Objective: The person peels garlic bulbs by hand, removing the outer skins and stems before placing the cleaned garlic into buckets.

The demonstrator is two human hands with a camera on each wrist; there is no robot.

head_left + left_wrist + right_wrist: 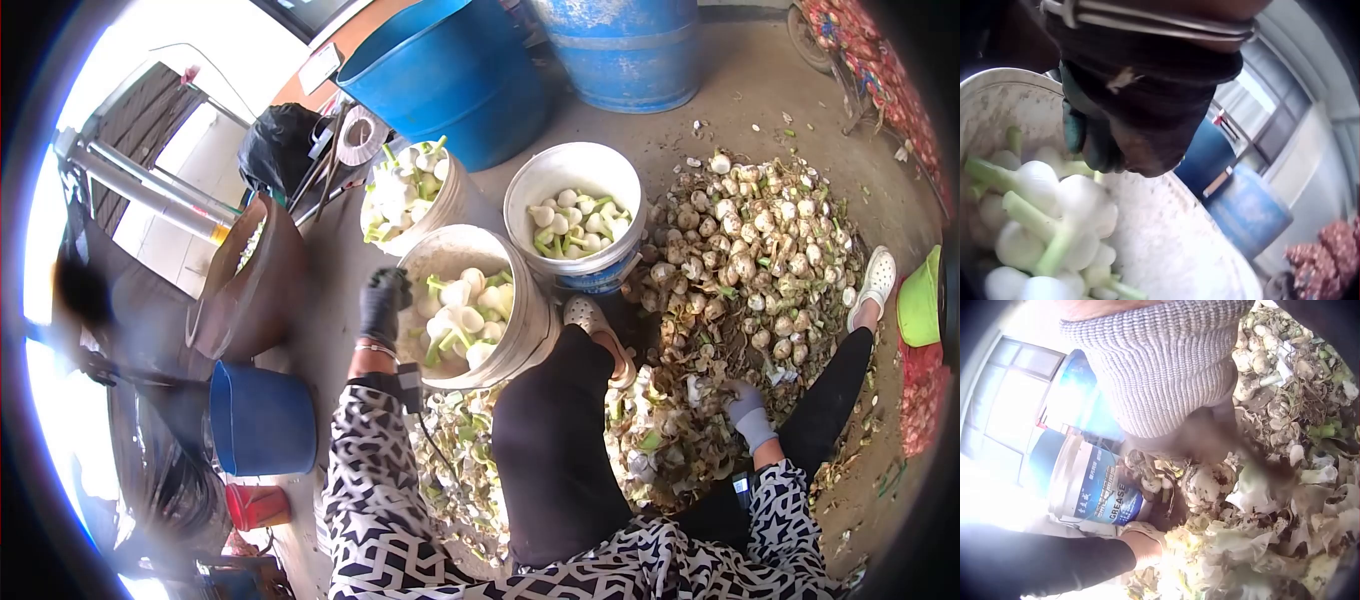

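White plastic, grubby with soil, made up the nearest round bucket (520, 345), and I take it as my landmark. From the head view the left hand (384, 305), in a dark glove, hung over that bucket's left rim, fingers curled downward; whether it gripped anything I could not tell. Peeled white garlic bulbs with green stalks (465, 310) lay inside, just right of that hand. The right hand (745, 408), in a grey knitted glove, reached well right of the bucket into the heap of unpeeled, papery garlic (750, 250), nearer to it than the left. Two more white buckets (575, 215) stood just beyond.

At the left wrist, the dark-gloved left hand (1141, 125) hovered above the bulbs (1054, 219), whose stalks lay slantwise across the bucket; the rim (997, 81) curved close behind, with open room inside.

At the right wrist, the grey-gloved hand (1172, 381) pressed down into husks and a dirty garlic bulb (1207, 484), fingers blurred, grip unclear. A labelled bucket (1094, 487) stood beside.
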